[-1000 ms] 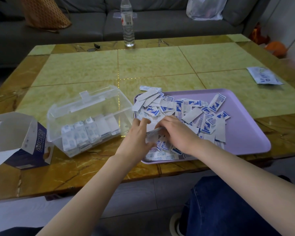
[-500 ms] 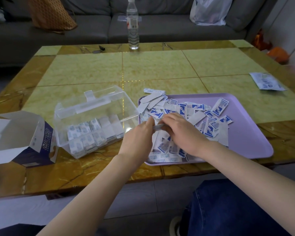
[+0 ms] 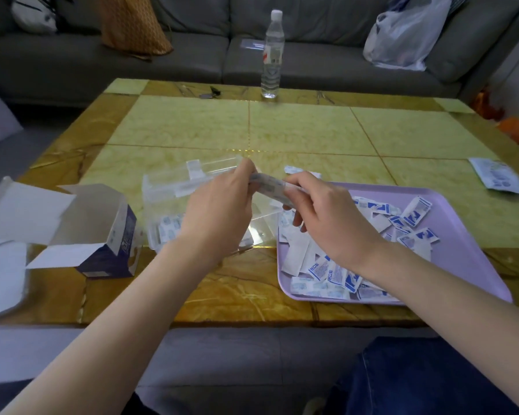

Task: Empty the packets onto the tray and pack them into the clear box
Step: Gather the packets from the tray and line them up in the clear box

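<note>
Left hand (image 3: 222,214) and right hand (image 3: 330,220) pinch a stack of packets (image 3: 269,185) by its ends, above the tray's (image 3: 468,235) left edge | light, slick, floppy: squeeze both ends or it likely fans out | clear box (image 3: 165,199) just beside

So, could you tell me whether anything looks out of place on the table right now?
Yes: one packet lies on the table just beyond the purple tray, off its far left corner.

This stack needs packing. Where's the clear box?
Head view: the clear box sits on the table left of centre, between the open carton and the purple tray, partly behind the left hand holding packets.
</note>
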### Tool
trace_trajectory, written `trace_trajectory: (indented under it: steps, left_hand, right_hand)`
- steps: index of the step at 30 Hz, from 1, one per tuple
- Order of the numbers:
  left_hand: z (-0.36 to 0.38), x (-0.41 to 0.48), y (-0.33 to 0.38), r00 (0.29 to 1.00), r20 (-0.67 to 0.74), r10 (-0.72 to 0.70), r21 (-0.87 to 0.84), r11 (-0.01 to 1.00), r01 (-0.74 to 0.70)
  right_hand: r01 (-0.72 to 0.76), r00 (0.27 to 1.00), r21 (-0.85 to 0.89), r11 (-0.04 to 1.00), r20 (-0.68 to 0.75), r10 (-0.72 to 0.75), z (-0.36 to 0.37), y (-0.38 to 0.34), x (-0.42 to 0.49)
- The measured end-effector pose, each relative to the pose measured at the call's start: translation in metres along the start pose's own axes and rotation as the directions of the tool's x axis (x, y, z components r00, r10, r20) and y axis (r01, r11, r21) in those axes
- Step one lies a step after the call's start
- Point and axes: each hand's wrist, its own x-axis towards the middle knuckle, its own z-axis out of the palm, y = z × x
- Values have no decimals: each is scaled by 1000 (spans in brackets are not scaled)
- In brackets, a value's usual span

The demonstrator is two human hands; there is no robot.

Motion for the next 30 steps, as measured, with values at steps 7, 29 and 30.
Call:
trace_trajectory:
  steps: [7,29,30]
  left_hand:
    - [-6,1,-40,983,118,-140,54,989,135]
    - [-3,-24,-61,969,232,-88,-73,991,108]
    - [-2,-26,-61,965,252,-68,-46,996,82]
  right_hand:
    - [181,948,-103,978,283,-146,13,-19,9]
    - [347,935,-443,827,228,-270,28,6,77]
    - [332,940,-456,826,232,-249,30,8,79]
